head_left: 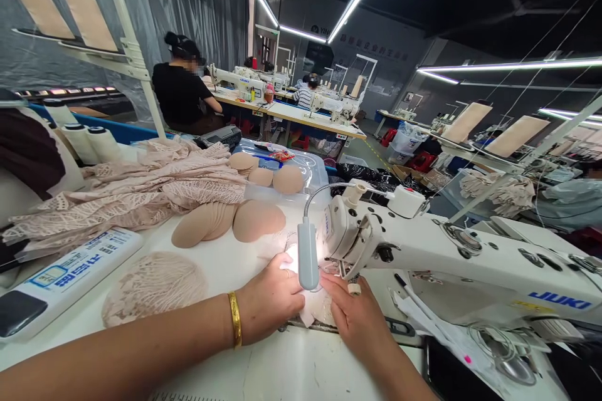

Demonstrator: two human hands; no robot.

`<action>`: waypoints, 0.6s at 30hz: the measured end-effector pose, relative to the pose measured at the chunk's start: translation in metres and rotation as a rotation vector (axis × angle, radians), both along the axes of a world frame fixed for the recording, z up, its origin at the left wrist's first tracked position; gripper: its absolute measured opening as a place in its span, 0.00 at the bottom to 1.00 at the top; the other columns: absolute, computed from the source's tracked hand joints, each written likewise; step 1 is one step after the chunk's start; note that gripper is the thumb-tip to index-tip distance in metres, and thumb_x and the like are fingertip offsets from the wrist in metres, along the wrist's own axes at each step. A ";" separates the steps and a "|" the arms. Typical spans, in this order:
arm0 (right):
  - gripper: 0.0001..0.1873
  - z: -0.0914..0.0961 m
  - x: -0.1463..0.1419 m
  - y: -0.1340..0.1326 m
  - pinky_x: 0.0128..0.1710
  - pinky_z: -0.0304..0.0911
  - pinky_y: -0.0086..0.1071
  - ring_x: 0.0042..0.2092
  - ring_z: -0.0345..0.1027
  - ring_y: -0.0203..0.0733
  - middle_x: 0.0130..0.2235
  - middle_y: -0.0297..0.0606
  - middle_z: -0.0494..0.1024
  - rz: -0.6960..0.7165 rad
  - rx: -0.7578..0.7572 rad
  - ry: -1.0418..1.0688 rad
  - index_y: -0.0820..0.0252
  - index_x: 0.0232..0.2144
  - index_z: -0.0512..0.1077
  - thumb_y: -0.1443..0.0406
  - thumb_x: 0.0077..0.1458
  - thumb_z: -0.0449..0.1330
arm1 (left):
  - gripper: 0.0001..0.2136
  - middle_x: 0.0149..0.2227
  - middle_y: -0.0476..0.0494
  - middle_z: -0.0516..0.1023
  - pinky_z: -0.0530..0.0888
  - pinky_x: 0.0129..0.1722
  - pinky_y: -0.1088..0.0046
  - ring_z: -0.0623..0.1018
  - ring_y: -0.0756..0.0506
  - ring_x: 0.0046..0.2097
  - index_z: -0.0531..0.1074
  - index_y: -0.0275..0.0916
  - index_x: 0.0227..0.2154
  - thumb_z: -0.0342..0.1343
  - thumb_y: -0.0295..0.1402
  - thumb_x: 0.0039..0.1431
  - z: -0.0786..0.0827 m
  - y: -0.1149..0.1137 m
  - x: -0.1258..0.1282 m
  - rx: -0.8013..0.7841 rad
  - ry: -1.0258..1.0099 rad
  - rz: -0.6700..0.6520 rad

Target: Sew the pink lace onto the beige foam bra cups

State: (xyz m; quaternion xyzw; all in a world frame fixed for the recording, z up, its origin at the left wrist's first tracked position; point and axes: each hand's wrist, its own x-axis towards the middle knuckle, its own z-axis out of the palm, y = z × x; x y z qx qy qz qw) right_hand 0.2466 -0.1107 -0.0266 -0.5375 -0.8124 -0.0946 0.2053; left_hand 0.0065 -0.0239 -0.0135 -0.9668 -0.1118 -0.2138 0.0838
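Observation:
Under the sewing machine's head lies a small pale piece of fabric (308, 316), brightly lit and partly hidden by the lamp and my hands. My left hand (273, 297), a gold bangle at its wrist, grips the fabric's left side with fingers curled in. My right hand (355, 313) rests flat on the right side, fingers stretched toward the needle area. A white sewing machine (423, 257) reaches in from the right. Its grey gooseneck lamp (308, 257) hides the stitching point. Left of my hands lies a round lace piece (153, 288).
Beige oval pads (258, 220) lie behind my left hand, near a clear plastic box lid (313, 166). Lace fabric (188, 188) is heaped at left, beside a white printed box-like device (79, 276). A dark phone-like object (451, 376) sits front right. A seated co-worker (181, 88) is beyond.

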 end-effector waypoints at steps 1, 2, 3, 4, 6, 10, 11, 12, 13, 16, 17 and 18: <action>0.25 0.000 0.000 0.000 0.47 0.73 0.47 0.46 0.74 0.53 0.46 0.43 0.84 0.000 0.037 0.017 0.57 0.59 0.72 0.74 0.63 0.50 | 0.11 0.29 0.52 0.70 0.65 0.52 0.55 0.64 0.48 0.30 0.60 0.39 0.23 0.56 0.18 0.48 0.002 0.000 0.000 0.001 0.003 0.001; 0.23 0.001 0.000 -0.001 0.45 0.74 0.47 0.46 0.74 0.53 0.44 0.42 0.84 -0.004 0.072 0.041 0.57 0.57 0.72 0.74 0.64 0.50 | 0.11 0.29 0.52 0.70 0.65 0.51 0.56 0.64 0.48 0.30 0.60 0.38 0.23 0.55 0.18 0.48 0.004 -0.001 0.001 0.002 0.003 0.004; 0.20 0.001 -0.001 0.000 0.44 0.74 0.47 0.45 0.73 0.53 0.43 0.42 0.84 -0.010 0.104 0.073 0.57 0.54 0.72 0.73 0.65 0.50 | 0.11 0.29 0.52 0.70 0.65 0.50 0.57 0.65 0.48 0.30 0.60 0.38 0.23 0.55 0.18 0.48 0.006 -0.001 0.001 0.002 0.005 0.005; 0.18 0.002 -0.001 0.000 0.44 0.74 0.46 0.45 0.73 0.53 0.42 0.42 0.83 -0.017 0.131 0.110 0.56 0.52 0.72 0.73 0.65 0.51 | 0.11 0.29 0.52 0.70 0.65 0.50 0.57 0.65 0.48 0.30 0.60 0.38 0.23 0.55 0.18 0.48 0.008 -0.001 0.001 0.001 0.007 0.005; 0.14 0.002 -0.003 0.002 0.44 0.74 0.47 0.46 0.73 0.53 0.43 0.43 0.82 -0.029 0.161 0.173 0.55 0.47 0.71 0.74 0.65 0.51 | 0.11 0.28 0.52 0.69 0.66 0.49 0.58 0.65 0.48 0.30 0.61 0.38 0.23 0.55 0.17 0.48 0.011 -0.001 0.002 -0.006 0.009 0.007; 0.15 0.002 -0.004 0.005 0.45 0.74 0.49 0.47 0.73 0.54 0.43 0.43 0.80 -0.048 0.152 0.196 0.55 0.47 0.69 0.75 0.63 0.50 | 0.12 0.27 0.52 0.68 0.66 0.49 0.58 0.64 0.48 0.29 0.60 0.38 0.22 0.56 0.17 0.48 0.011 -0.002 0.004 -0.024 0.001 0.013; 0.16 0.002 -0.003 0.006 0.45 0.74 0.50 0.47 0.73 0.54 0.43 0.43 0.80 -0.048 0.144 0.191 0.55 0.48 0.69 0.76 0.63 0.50 | 0.12 0.27 0.52 0.68 0.66 0.49 0.58 0.64 0.48 0.29 0.60 0.38 0.22 0.56 0.17 0.48 0.010 -0.002 0.004 -0.026 0.002 0.014; 0.17 0.002 -0.003 0.006 0.44 0.74 0.50 0.47 0.73 0.54 0.44 0.43 0.80 -0.046 0.138 0.187 0.55 0.48 0.68 0.76 0.63 0.50 | 0.12 0.27 0.52 0.68 0.66 0.49 0.58 0.64 0.48 0.29 0.60 0.38 0.22 0.56 0.17 0.48 0.009 -0.002 0.004 -0.028 0.003 0.015; 0.17 0.003 -0.003 0.006 0.44 0.74 0.50 0.47 0.73 0.54 0.44 0.43 0.80 -0.045 0.135 0.184 0.55 0.49 0.68 0.76 0.63 0.50 | 0.12 0.27 0.52 0.68 0.66 0.49 0.58 0.63 0.48 0.29 0.59 0.38 0.22 0.56 0.17 0.48 0.009 -0.003 0.004 -0.032 0.004 0.013; 0.16 0.004 -0.002 0.005 0.45 0.74 0.50 0.47 0.73 0.54 0.44 0.43 0.80 -0.039 0.136 0.186 0.55 0.48 0.68 0.76 0.63 0.50 | 0.12 0.29 0.52 0.68 0.65 0.49 0.57 0.63 0.48 0.30 0.59 0.38 0.22 0.55 0.17 0.45 0.007 -0.005 0.003 -0.041 -0.004 0.007; 0.16 0.004 -0.002 0.005 0.45 0.74 0.50 0.48 0.73 0.54 0.44 0.43 0.80 -0.035 0.136 0.190 0.55 0.48 0.68 0.76 0.63 0.50 | 0.12 0.29 0.52 0.68 0.65 0.49 0.57 0.63 0.48 0.30 0.58 0.38 0.22 0.55 0.17 0.44 0.007 -0.005 0.003 -0.042 -0.009 0.007; 0.16 0.003 -0.002 0.004 0.46 0.74 0.49 0.48 0.73 0.54 0.44 0.43 0.80 -0.031 0.135 0.196 0.55 0.48 0.68 0.76 0.63 0.50 | 0.12 0.29 0.52 0.68 0.65 0.50 0.57 0.63 0.48 0.31 0.58 0.38 0.22 0.56 0.17 0.45 0.007 -0.006 0.003 -0.040 -0.015 0.006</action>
